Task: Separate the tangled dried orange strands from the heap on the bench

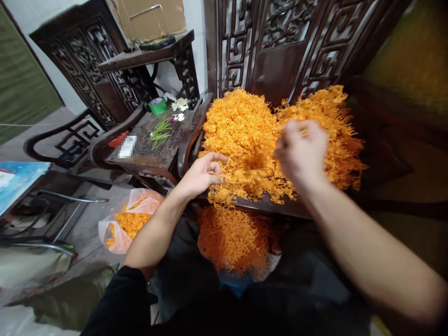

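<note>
My left hand (205,176) is at the left edge of a big heap of orange plastic flower sprigs (241,126). Its thumb and curled fingers close on a thin orange sprig (238,178), while the index finger points outward. Smeared by motion, my right hand (304,151) hovers over the heap with fingers pinched, a bit of orange showing at the fingertips. More sprigs (336,126) spread out on the right side of the dark wooden seat. Below its front edge, between my legs, lies another orange pile (231,238) in a container that is mostly hidden.
At the left, a dark wooden side table (140,161) bears green tape (158,106), green stems (161,134) and white flowers (180,104). On the floor, a plastic bag (124,242) holds more orange pieces. A carved chair back (283,65) rises behind the heap.
</note>
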### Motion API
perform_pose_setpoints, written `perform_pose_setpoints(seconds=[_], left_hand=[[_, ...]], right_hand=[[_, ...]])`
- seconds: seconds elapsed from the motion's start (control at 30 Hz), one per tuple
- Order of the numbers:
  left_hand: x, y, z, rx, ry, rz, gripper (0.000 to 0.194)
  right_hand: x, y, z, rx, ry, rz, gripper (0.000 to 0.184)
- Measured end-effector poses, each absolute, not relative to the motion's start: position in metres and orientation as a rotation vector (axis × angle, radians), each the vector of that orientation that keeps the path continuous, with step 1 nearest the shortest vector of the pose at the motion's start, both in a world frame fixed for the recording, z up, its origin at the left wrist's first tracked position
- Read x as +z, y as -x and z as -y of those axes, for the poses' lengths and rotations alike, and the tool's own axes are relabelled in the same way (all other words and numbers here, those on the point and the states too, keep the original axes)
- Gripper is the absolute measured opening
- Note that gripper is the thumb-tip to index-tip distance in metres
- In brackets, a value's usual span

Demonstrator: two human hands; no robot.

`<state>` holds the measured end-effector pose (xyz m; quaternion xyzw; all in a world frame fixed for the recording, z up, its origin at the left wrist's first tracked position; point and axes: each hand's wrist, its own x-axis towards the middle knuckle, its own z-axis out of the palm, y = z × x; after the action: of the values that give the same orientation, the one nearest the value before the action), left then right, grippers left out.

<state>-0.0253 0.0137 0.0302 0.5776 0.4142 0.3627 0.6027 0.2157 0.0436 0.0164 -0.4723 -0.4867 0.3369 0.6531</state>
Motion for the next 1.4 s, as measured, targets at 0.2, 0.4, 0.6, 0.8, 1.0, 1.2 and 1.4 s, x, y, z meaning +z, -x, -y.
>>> perform_pose_setpoints(seconds=[0.2,0.4,0.6,0.8,1.0,1.2,1.4], left_hand=[[0.026,0.032,-0.014,1.000,-1.282,-0.952,0.058],[0.023,0.028,-0.013,1.019,-1.235,-0.924,0.068],[0.015,0.013,-0.013,1.085,-1.135,-0.893,0.067],[0.010,-0.002,-0.012,1.061,-1.126,-0.873,0.071],[0.011,-0.013,-0.007,0.965,-1.106,-0.998,0.069],[0.009,-0.021,-0.006,0.935,-1.047,-1.019,0.068],[0.010,-0.020,-0.005,0.950,-0.991,-0.994,0.066]], right_hand=[[0.024,-0.236,-0.043,1.153,1.075,1.012,0.029],[0.015,-0.205,-0.018,1.320,1.036,1.151,0.037],[0.009,-0.182,-0.016,1.430,0.963,1.025,0.056],[0.007,-0.172,-0.024,1.364,1.007,0.866,0.060],[0.002,-0.166,-0.031,1.344,1.156,0.869,0.066],[-0.010,-0.155,-0.047,1.293,1.114,0.835,0.066],[-0.009,-0.155,-0.043,1.335,1.038,0.871,0.063]])
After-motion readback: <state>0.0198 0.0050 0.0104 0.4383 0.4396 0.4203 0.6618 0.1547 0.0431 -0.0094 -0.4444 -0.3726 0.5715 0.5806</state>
